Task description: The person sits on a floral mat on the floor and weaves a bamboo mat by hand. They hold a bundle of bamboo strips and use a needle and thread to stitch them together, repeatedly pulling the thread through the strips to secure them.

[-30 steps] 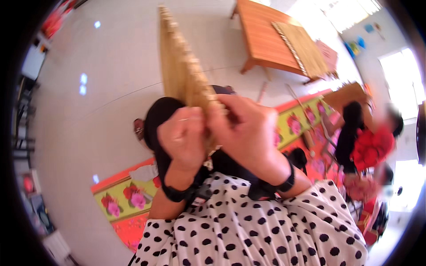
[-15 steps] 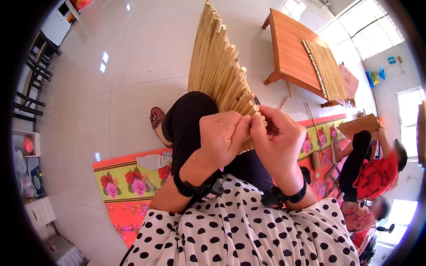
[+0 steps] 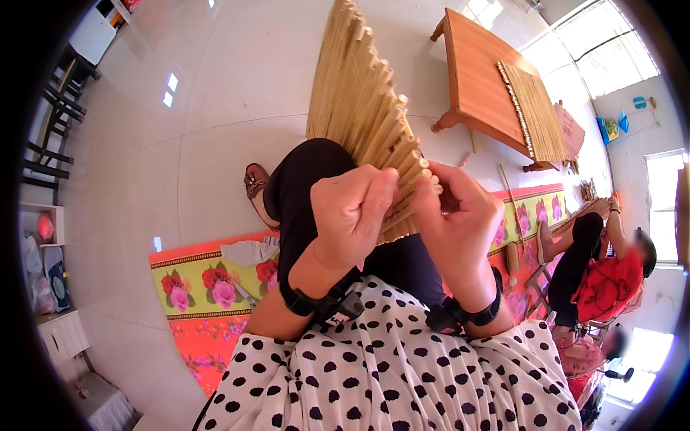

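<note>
A mat of thin bamboo slats (image 3: 356, 93) stands up from my lap and reaches toward the top of the view. My left hand (image 3: 352, 212) grips its near edge, fingers curled over the slat ends. My right hand (image 3: 456, 223) pinches the same edge just to the right, close against the left hand. Whether a thread or small tool sits between the right fingers is hidden. Both wrists wear black bands. My knee in black cloth (image 3: 309, 172) lies under the mat.
A flowered floor mat (image 3: 208, 284) lies under me on pale tiles. A low wooden table (image 3: 478, 68) with another bamboo mat (image 3: 535, 108) stands at the upper right. Another person in red (image 3: 611, 276) sits at the right. Dark chairs (image 3: 57, 122) stand at the far left.
The view has shifted so the mat and hands sit more central. My hands have stayed together on the mat's near edge, working along the slat ends.
</note>
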Demonstrator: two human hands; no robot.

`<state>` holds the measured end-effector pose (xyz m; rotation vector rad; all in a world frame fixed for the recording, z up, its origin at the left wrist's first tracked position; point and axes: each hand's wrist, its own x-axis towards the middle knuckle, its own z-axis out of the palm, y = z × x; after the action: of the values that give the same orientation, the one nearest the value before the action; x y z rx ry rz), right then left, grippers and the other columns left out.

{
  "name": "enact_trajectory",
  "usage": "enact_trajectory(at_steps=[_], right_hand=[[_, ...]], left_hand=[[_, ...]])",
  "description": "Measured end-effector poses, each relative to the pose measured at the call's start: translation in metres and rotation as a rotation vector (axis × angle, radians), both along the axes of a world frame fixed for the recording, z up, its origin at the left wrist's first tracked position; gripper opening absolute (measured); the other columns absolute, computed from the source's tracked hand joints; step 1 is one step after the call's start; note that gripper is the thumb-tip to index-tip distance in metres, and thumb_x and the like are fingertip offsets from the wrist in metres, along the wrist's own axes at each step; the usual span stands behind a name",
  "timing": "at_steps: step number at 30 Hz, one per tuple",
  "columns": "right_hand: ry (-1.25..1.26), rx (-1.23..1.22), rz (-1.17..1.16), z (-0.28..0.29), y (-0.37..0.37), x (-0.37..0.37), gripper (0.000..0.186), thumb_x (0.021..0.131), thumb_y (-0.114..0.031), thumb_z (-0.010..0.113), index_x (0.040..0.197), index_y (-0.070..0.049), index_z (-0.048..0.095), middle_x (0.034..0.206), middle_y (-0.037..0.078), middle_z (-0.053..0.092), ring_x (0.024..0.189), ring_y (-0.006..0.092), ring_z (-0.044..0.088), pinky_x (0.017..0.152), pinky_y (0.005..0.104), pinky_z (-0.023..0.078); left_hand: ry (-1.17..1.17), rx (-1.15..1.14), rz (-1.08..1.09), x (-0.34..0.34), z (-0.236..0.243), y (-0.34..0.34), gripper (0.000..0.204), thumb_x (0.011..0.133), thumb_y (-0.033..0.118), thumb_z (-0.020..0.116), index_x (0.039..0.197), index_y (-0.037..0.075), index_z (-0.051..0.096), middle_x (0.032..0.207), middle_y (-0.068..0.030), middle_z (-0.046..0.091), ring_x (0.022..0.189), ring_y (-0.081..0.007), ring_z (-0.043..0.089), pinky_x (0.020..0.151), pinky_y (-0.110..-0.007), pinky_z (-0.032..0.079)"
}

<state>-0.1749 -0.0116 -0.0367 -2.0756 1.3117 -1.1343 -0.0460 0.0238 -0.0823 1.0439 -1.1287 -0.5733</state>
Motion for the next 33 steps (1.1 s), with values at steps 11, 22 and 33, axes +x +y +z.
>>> enact_trajectory(at_steps=[11,22,33], right_hand=[[-0.032,-0.075,0.215,-0.015,0.000,-0.022,0.037,0.074,-0.006,0.076,0.107,0.003,0.064,0.092,0.015,0.068,0.075,0.0200,0.070,0.066,0.0282,0.057],[-0.065,-0.273,0.092,-0.033,0.016,-0.010,0.036,0.063,-0.008,0.083,0.094,-0.001,0.065,0.090,0.009,0.064,0.066,0.0186,0.066,0.056,0.0278,0.055],[-0.098,-0.333,0.209,-0.031,0.017,0.001,0.024,0.068,-0.010,0.079,0.070,-0.006,0.055,0.065,0.005,0.055,0.049,0.0197,0.055,0.044,0.0301,0.044]], left_hand=[[-0.899,0.019,-0.196,0.074,0.093,-0.011,0.012,0.085,0.014,0.067,0.081,0.004,0.062,0.074,-0.0049,0.057,0.062,-0.0181,0.055,0.056,-0.030,0.043],[-1.794,-0.177,-0.500,0.041,0.108,-0.021,0.013,0.063,0.011,0.064,0.062,0.010,0.050,0.061,-0.0014,0.047,0.056,-0.0166,0.053,0.050,-0.030,0.043],[-1.890,-0.145,-0.739,0.070,0.129,-0.016,0.020,0.059,0.013,0.064,0.058,0.012,0.044,0.053,0.0002,0.042,0.046,-0.0143,0.049,0.042,-0.027,0.038]])
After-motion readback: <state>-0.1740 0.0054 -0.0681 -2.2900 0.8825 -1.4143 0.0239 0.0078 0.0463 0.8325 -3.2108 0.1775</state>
